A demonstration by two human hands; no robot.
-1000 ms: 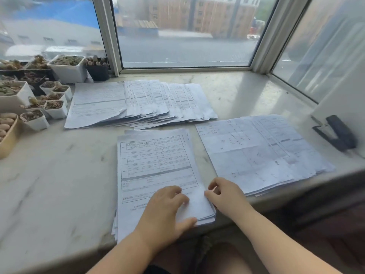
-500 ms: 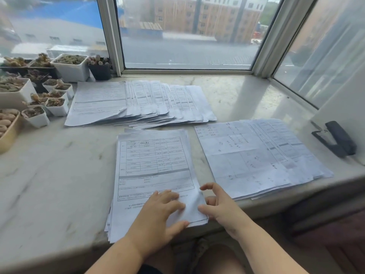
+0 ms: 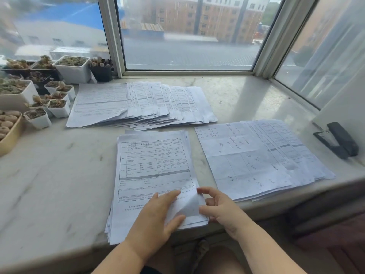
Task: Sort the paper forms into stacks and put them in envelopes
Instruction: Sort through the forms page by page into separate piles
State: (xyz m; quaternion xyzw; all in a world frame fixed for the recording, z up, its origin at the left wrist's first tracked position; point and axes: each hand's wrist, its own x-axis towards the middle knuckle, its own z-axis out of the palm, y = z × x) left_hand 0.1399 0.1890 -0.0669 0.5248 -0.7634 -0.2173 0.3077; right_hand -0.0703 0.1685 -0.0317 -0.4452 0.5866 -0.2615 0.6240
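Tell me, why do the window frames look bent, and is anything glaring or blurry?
Head view: the wide-angle lens bows the window frame; daylight puts a pale sheen on the marble sill; the form print on the near stack is soft, mostly unreadable.

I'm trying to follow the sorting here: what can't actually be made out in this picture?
- Print on the near stack, head view: too small and blurred to read.
- Sheets under the top form: covered by it, count unknown.
- Stack's near right corner: hidden by the left hand and right hand.
- Lower sheets of the fanned stack and the right stack: overlapped by those above.
- Envelopes: none in view.
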